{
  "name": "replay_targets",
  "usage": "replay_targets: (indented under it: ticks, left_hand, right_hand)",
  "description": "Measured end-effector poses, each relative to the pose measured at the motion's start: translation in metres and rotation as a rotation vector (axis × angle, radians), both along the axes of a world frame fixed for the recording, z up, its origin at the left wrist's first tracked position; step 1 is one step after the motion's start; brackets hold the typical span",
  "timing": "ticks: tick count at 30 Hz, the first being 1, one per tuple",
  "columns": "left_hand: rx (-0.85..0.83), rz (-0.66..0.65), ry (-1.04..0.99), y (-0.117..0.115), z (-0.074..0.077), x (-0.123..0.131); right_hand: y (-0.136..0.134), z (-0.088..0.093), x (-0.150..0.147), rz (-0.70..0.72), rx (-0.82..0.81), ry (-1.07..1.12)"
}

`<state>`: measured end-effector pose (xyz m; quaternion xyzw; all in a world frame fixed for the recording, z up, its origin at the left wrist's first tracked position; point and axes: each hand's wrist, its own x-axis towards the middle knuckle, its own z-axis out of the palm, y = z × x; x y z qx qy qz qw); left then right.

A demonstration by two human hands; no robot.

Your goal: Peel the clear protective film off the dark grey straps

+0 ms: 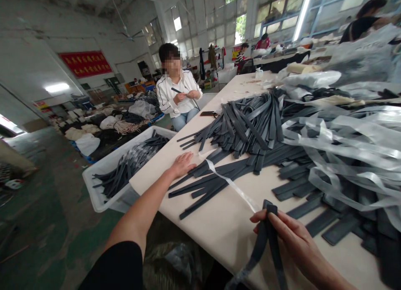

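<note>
Near the table's front right, my right hand pinches two dark grey flat strips between thumb and fingers. Their ends stick up above the grip and their lengths hang down past the table edge. My left hand reaches out over the left part of the table, fingers stretched, fingertips by the ends of some loose dark strips. Whether it touches them I cannot tell. A white plastic band lies across these strips and runs toward my right hand. Behind them is a large heap of similar strips.
A white bin of dark strips stands left of the pale table. Clear plastic wrapping covers more strips at right. Across the table's far left side, a person in a white jacket holds a dark strip. A phone-like object lies nearby.
</note>
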<state>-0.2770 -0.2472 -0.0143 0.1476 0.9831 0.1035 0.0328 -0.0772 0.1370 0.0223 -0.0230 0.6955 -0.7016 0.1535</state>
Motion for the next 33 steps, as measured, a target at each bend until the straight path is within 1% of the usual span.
replay_targets:
  ticks: [2, 4, 6, 8, 9, 11, 12, 15, 17, 18, 20, 23, 25, 27, 28, 30, 33]
  left_hand:
    - [0.008, -0.088, -0.014, 0.004, 0.002, 0.011]
    - [0.004, -0.113, -0.023, -0.007, 0.004, 0.027]
    - [-0.014, -0.064, -0.026, -0.027, 0.006, 0.037]
    - [-0.035, 0.025, -0.02, -0.041, 0.008, 0.037]
    - [-0.043, 0.065, -0.015, -0.044, 0.007, 0.036]
    - [-0.051, 0.097, -0.008, -0.041, 0.006, 0.034]
    - [-0.051, 0.083, -0.01, -0.036, 0.006, 0.036]
    - [-0.039, -0.03, -0.038, -0.021, 0.007, 0.055]
    - [-0.027, -0.093, -0.057, -0.019, 0.011, 0.071]
    - [-0.02, -0.103, -0.062, -0.021, 0.014, 0.077]
    - [-0.002, -0.076, -0.061, -0.026, 0.019, 0.083]
    - [0.038, 0.073, -0.013, -0.029, 0.027, 0.081]
    - [0.083, 0.198, 0.058, -0.019, 0.034, 0.082]
    - [0.153, 0.277, 0.151, 0.002, 0.043, 0.093]
    - [0.199, 0.292, 0.194, 0.016, 0.048, 0.104]
    - [0.306, 0.277, 0.248, 0.049, 0.056, 0.135]
    - [0.477, 0.22, 0.24, 0.101, 0.064, 0.191]
  right_hand:
    - [0.002, 0.0, 0.001, -0.015, 0.014, -0.011]
    - [0.004, 0.0, 0.002, -0.027, 0.057, 0.032]
    - [0.005, 0.0, 0.002, -0.016, 0.091, 0.071]
    - [0.005, 0.0, 0.003, -0.009, 0.112, 0.094]
    - [0.005, 0.001, 0.004, -0.007, 0.119, 0.103]
    - [0.003, 0.002, 0.005, -0.011, 0.14, 0.133]
    - [0.003, 0.003, 0.005, -0.014, 0.151, 0.151]
    - [0.003, 0.005, 0.005, -0.026, 0.195, 0.208]
    - [0.004, 0.007, 0.004, -0.04, 0.236, 0.254]
    - [0.005, 0.008, 0.003, -0.042, 0.252, 0.275]
    - [0.006, 0.009, 0.001, -0.044, 0.273, 0.316]
    - [0.007, 0.01, -0.002, -0.044, 0.286, 0.346]
    - [0.008, 0.009, -0.002, -0.056, 0.278, 0.361]
    - [0.01, 0.01, -0.002, -0.063, 0.261, 0.371]
    - [0.011, 0.01, -0.002, -0.062, 0.248, 0.372]
    - [0.012, 0.012, 0.0, -0.054, 0.213, 0.363]
    - [0.008, 0.016, 0.006, -0.03, 0.174, 0.389]
